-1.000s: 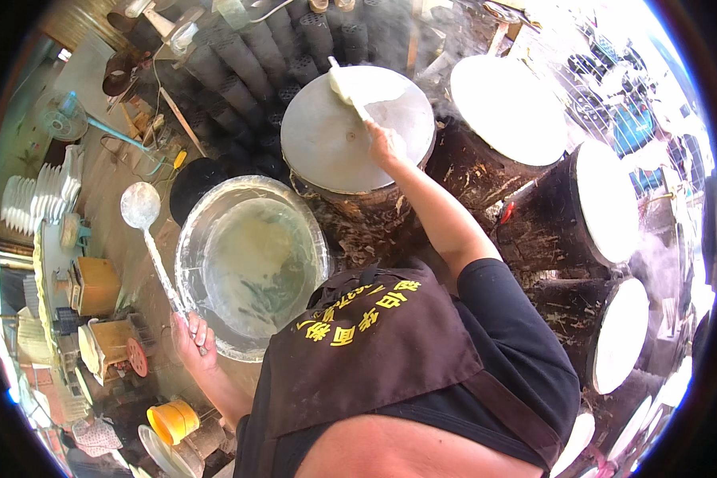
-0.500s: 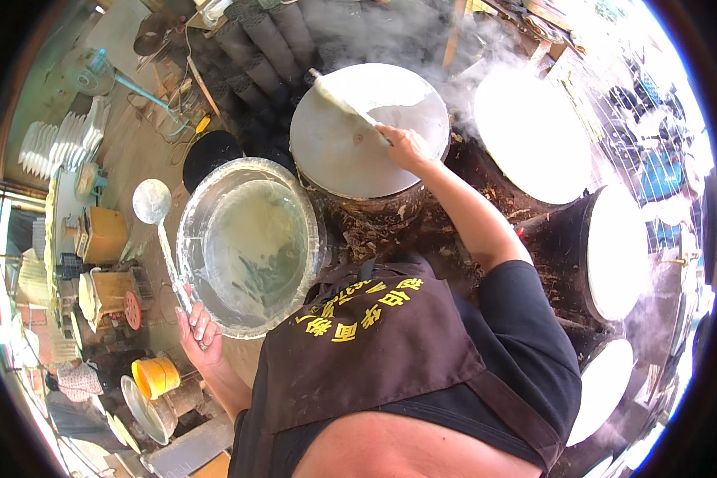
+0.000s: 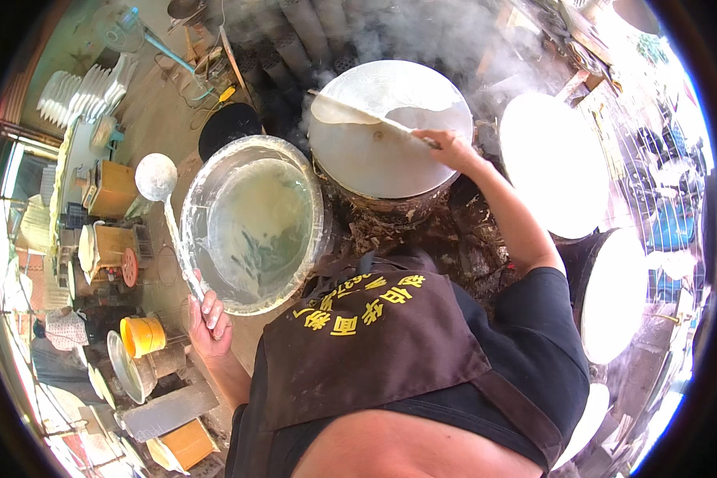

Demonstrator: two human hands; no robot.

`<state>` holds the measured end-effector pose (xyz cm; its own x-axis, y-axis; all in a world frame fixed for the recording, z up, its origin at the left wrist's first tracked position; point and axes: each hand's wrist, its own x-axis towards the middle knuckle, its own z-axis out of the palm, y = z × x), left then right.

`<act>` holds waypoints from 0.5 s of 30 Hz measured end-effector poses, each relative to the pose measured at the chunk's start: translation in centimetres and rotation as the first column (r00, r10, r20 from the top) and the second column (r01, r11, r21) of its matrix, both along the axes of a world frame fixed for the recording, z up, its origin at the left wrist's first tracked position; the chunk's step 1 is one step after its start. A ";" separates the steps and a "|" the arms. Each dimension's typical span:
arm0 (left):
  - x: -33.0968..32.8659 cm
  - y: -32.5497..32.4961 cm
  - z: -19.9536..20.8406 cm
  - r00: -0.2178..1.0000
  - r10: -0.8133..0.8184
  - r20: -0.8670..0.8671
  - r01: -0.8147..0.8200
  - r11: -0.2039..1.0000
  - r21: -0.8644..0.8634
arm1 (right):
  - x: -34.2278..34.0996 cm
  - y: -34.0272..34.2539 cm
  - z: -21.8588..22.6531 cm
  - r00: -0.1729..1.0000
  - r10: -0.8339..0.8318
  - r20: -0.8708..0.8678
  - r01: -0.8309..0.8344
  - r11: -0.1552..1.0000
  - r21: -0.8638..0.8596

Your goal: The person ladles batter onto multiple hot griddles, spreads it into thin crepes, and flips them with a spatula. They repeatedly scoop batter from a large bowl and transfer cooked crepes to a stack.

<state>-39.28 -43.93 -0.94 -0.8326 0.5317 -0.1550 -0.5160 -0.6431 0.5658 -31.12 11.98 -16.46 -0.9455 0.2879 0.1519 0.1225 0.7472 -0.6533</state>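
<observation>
My left hand [image 3: 210, 323] is closed round the handle of a long ladle [image 3: 156, 177], whose round whitish bowl hangs left of a large metal basin [image 3: 191, 263]. Cloudy pale liquid [image 3: 255, 211] lies inside that basin. Ahead of me is a round flat cooking top [image 3: 382, 167] on a dark drum-like base. My right hand [image 3: 448, 151] grips the end of a long thin stick-like spreader [image 3: 374, 117], which slants across the top toward its far left rim. A paler wet layer [image 3: 398, 84] covers the far part of the surface; the nearer part looks greyer.
More round white tops [image 3: 554, 163] on dark drums curve along my right, with steam around. Dark cylinders [image 3: 295, 40] stand behind the cooking top. A yellow bucket [image 3: 143, 336], wooden boxes [image 3: 113, 189] and a standing fan [image 3: 121, 30] are at left.
The spreader has turned to a thinner profile over the cooking top, and my right hand has shifted right. The pale layer reaches farther left along the far side. My left hand keeps the ladle.
</observation>
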 end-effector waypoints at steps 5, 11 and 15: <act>0.7 0.5 0.1 0.999 0.024 0.036 -0.024 1.000 0.003 | -4.0 3.5 0.7 0.965 -0.257 -0.049 0.261 0.935 0.240; 1.9 -0.2 -1.1 0.996 0.066 0.059 -0.067 0.998 0.018 | 0.4 3.2 2.2 0.997 0.072 0.031 -0.075 0.990 0.119; 1.9 0.5 -1.1 0.996 0.054 0.064 -0.056 0.998 0.031 | -1.3 7.3 0.9 0.993 -0.110 0.049 0.104 0.987 0.120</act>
